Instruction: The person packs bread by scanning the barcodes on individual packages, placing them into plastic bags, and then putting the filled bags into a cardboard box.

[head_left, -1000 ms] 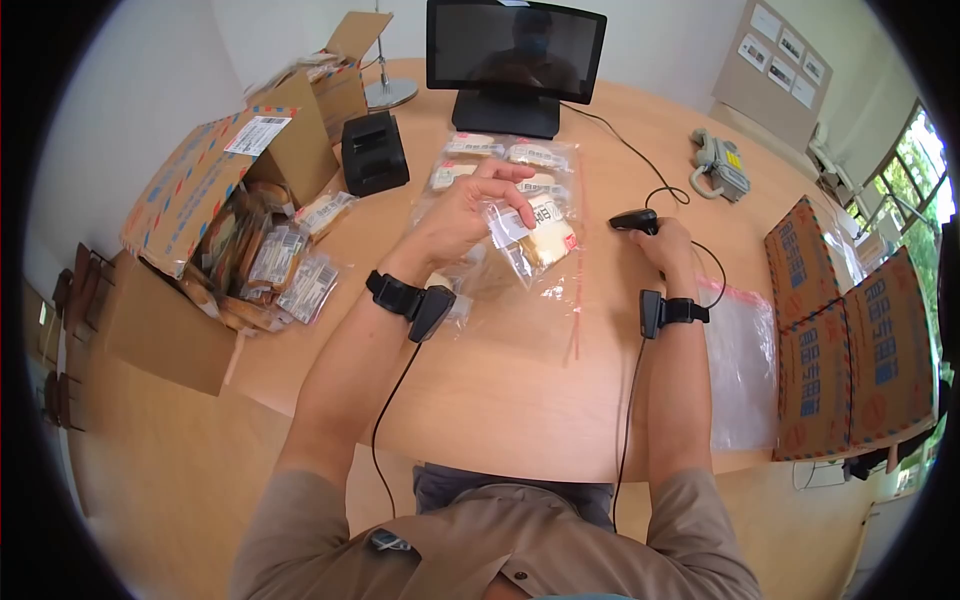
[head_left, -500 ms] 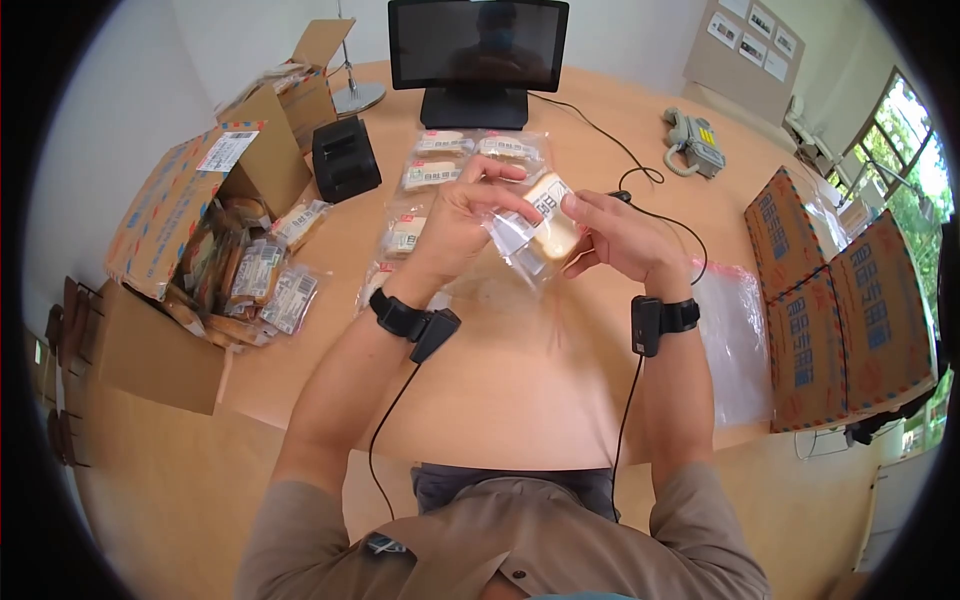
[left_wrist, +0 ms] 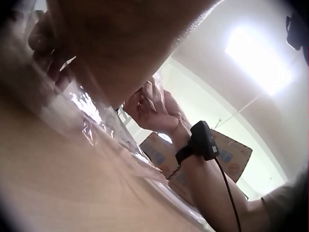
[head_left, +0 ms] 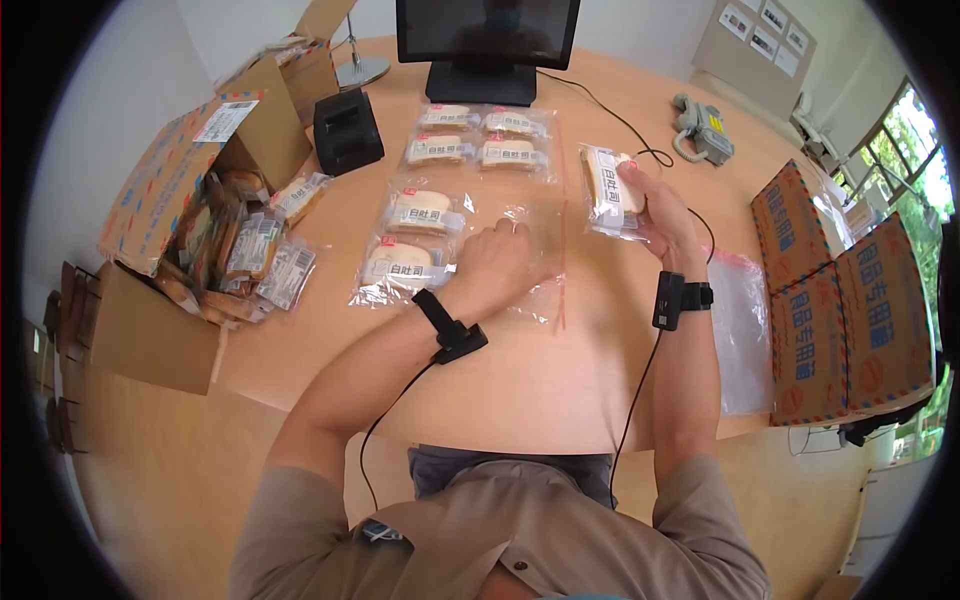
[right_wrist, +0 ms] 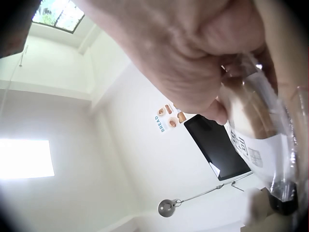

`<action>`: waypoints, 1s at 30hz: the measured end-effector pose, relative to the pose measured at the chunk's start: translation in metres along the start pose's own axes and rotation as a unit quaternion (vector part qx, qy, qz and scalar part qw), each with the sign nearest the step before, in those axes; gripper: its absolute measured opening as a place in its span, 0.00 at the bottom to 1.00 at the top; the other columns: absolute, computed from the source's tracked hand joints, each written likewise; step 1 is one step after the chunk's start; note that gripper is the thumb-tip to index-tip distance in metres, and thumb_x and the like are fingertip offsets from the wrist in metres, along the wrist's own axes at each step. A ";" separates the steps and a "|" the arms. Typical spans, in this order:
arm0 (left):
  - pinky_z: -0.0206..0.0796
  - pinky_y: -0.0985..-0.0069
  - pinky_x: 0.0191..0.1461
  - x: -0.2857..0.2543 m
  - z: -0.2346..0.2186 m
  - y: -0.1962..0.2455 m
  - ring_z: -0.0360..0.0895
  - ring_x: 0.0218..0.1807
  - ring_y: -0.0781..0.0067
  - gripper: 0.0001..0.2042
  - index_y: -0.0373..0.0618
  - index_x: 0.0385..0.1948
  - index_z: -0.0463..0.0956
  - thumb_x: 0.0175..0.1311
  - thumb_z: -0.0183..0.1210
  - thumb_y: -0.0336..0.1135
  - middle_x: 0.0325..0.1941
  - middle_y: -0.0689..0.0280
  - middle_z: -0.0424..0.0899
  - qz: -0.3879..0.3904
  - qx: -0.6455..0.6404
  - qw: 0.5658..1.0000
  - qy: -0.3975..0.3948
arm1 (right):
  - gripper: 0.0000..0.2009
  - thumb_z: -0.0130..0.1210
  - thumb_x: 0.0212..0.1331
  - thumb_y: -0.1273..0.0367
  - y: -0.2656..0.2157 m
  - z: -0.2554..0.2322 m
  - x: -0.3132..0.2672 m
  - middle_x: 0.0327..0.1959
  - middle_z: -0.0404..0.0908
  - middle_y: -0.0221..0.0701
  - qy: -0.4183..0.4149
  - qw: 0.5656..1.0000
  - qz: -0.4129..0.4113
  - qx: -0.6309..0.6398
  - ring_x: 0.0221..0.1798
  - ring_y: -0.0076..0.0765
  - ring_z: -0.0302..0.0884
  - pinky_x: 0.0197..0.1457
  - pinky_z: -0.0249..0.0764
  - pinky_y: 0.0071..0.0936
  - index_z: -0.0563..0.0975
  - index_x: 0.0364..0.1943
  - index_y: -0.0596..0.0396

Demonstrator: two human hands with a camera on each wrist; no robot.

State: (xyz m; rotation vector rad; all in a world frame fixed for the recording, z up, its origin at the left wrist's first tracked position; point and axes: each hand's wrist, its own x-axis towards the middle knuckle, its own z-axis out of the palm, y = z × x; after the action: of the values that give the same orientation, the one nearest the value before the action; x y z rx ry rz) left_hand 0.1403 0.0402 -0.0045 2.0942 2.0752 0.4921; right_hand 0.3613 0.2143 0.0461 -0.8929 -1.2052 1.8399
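Note:
In the head view my right hand (head_left: 665,222) grips a wrapped slice of white bread (head_left: 606,190), thumb on its face, raised over the table. The right wrist view shows the same packet (right_wrist: 256,116) close beside the thumb. My left hand (head_left: 497,262) is down at the clear plastic bag (head_left: 540,290), fingers bent; film lies around those fingers in the left wrist view, with their tips partly hidden. Two wrapped breads (head_left: 405,264) lie left of that hand. Behind it, several more packets (head_left: 511,155) lie in rows under clear plastic.
At left, a carton (head_left: 160,190) lies open with wrapped breads (head_left: 252,247) spilling out, near a black device (head_left: 346,130). A monitor (head_left: 487,30) stands at the back, a telephone (head_left: 703,130) at back right. Flat clear bags (head_left: 738,350) and cartons (head_left: 850,320) occupy the right side.
My right hand has left the black handheld device, taken the bread packet from my left hand and carried it right. My left hand has lowered onto the clear bag.

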 end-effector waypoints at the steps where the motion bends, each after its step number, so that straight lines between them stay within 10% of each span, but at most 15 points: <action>1: 0.80 0.51 0.54 0.002 0.003 -0.002 0.87 0.50 0.39 0.23 0.32 0.47 0.84 0.72 0.65 0.50 0.50 0.42 0.86 0.009 0.017 1.000 0.004 | 0.13 0.63 0.76 0.65 -0.002 0.003 -0.003 0.46 0.87 0.33 0.001 0.999 0.039 -0.015 0.42 0.30 0.88 0.42 0.86 0.30 0.81 0.53 0.61; 13: 0.79 0.48 0.53 -0.003 -0.019 0.002 0.87 0.46 0.38 0.17 0.32 0.36 0.85 0.73 0.62 0.42 0.43 0.43 0.87 0.054 0.009 0.998 -0.031 | 0.25 0.69 0.66 0.71 0.002 0.011 -0.019 0.55 0.87 0.32 -0.179 0.975 0.046 -0.124 0.55 0.28 0.87 0.59 0.85 0.34 0.76 0.66 0.63; 23: 0.76 0.48 0.58 0.008 -0.006 -0.018 0.85 0.52 0.35 0.17 0.33 0.41 0.84 0.79 0.55 0.40 0.48 0.41 0.86 0.050 -0.024 0.997 -0.055 | 0.29 0.72 0.65 0.68 -0.008 -0.003 -0.024 0.56 0.88 0.30 -0.147 0.958 0.063 -0.239 0.56 0.26 0.85 0.59 0.82 0.31 0.77 0.69 0.61; 30: 0.74 0.48 0.49 0.022 -0.024 -0.029 0.85 0.43 0.38 0.17 0.34 0.35 0.83 0.77 0.56 0.41 0.38 0.42 0.86 0.031 -0.117 0.992 0.025 | 0.25 0.73 0.66 0.62 -0.018 0.000 -0.029 0.43 0.89 0.24 -0.145 0.948 0.050 -0.277 0.36 0.13 0.82 0.28 0.70 0.16 0.80 0.63 0.55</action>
State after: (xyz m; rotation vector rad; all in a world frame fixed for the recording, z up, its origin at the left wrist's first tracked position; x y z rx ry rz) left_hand 0.1043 0.0604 0.0110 2.0328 1.8765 0.7637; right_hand 0.3793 0.1940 0.0677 -1.0149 -1.9570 1.7788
